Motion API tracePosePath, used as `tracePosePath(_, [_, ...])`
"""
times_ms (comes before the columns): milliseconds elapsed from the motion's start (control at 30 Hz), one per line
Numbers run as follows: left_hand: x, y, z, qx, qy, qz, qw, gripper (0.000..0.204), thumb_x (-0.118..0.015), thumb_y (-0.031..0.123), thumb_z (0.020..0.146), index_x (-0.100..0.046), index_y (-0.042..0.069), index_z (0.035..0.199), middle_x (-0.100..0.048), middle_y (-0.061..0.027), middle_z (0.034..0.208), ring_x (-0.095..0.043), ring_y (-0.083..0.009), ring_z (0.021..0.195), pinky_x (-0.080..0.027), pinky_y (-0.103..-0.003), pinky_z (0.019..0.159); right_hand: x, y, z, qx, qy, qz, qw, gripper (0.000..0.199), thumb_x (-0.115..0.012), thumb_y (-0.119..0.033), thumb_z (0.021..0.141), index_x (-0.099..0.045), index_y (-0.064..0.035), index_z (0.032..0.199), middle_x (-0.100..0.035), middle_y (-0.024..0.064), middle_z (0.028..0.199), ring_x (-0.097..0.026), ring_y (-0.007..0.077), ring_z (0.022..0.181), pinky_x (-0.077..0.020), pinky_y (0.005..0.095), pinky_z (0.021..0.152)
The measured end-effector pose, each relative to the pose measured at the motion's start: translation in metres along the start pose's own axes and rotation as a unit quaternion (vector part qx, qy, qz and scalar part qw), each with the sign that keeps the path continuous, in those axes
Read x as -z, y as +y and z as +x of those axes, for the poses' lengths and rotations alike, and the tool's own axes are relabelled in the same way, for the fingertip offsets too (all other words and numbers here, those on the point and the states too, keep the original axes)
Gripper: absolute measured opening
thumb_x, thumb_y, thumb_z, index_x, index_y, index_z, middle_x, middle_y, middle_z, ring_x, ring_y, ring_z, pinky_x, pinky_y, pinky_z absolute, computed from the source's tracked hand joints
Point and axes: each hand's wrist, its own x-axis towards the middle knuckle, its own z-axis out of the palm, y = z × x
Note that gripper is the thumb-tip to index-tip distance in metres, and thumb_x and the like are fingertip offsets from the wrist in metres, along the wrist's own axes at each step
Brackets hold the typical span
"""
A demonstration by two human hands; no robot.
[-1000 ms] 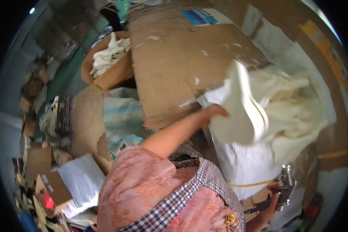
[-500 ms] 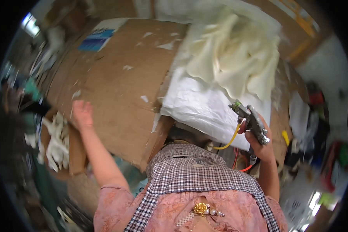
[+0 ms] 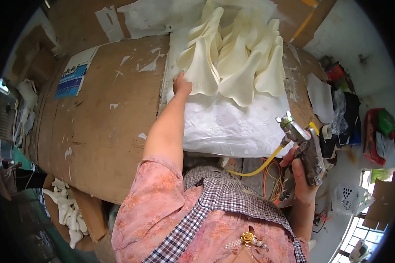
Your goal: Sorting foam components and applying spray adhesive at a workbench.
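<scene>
My right hand (image 3: 299, 173) is wrapped around a metal spray gun (image 3: 306, 149), held up at the right with its nozzle end pointing away from me. A yellow hose (image 3: 261, 168) runs from it toward my waist. Stretched forward, my left hand (image 3: 182, 85) is closed at the left edge of a cream saddle-shaped pad (image 3: 199, 72); its fingertips are partly hidden there. Similar pads (image 3: 241, 83) overlap in rows behind and to the right, narrow ends pointing away. They lie on white sheeting (image 3: 228, 131) spread over the table.
Brown cardboard (image 3: 114, 118) covers the table's left part, with torn white scraps on it. A cardboard box (image 3: 88, 215) of white pieces stands low at the left. Orange cables (image 3: 272, 177) hang below the table's front edge. Plastic bags (image 3: 339, 114) hang at the right.
My left hand has gone from over the cardboard at the left to the pads' left edge. The spray gun has shifted right and slightly nearer in view. My head view has turned.
</scene>
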Motion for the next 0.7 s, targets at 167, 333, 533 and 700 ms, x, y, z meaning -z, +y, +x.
tracePosePath(167, [0.026,0.017,-0.015,-0.077,0.017,0.032,0.996,0.04,-0.059,0.015,0.074,-0.058,0.015,0.114,-0.054,-0.0156,0.102,-0.056,-0.0344,0.094,-0.046,-0.041,0.081,0.014,0.006,-0.013,-0.008,-0.078,-0.066,0.995,0.057,-0.065,-0.007,0.078,-0.039,0.0052,0.127,-0.059,0.0086,0.093,-0.057,0.0133,0.08,-0.046,0.0266,0.072])
tracePosePath(333, [0.06,-0.013,-0.027,-0.136,0.028,-0.002,0.99,0.035,-0.061,0.017,0.074,-0.062,0.014,0.109,-0.056,-0.0144,0.097,-0.056,-0.0318,0.092,-0.046,-0.039,0.078,0.023,0.005,-0.017,-0.099,-0.041,-0.129,0.986,0.052,-0.062,-0.009,0.081,-0.04,0.0042,0.126,-0.057,0.0052,0.088,-0.054,0.0104,0.072,-0.047,0.0234,0.066])
tracePosePath(533, [0.055,-0.022,-0.026,-0.194,-0.015,-0.128,0.973,0.032,-0.066,0.012,0.07,-0.065,0.011,0.103,-0.058,-0.0117,0.094,-0.057,-0.0273,0.089,-0.046,-0.034,0.078,0.028,-0.015,-0.015,0.024,0.135,-0.098,0.986,0.052,-0.056,-0.007,0.085,-0.036,0.0036,0.131,-0.057,0.0066,0.087,-0.054,0.0111,0.069,-0.0455,0.0237,0.062])
tracePosePath(700, [0.006,0.049,-0.03,-0.23,-0.1,-0.227,0.941,0.032,-0.066,0.012,0.071,-0.065,0.011,0.103,-0.058,-0.0111,0.093,-0.057,-0.0264,0.089,-0.045,-0.033,0.079,0.048,0.005,-0.026,-0.068,0.009,-0.145,0.987,0.052,-0.061,-0.01,0.081,-0.041,0.0047,0.126,-0.056,0.005,0.088,-0.054,0.0099,0.072,-0.0443,0.0233,0.067])
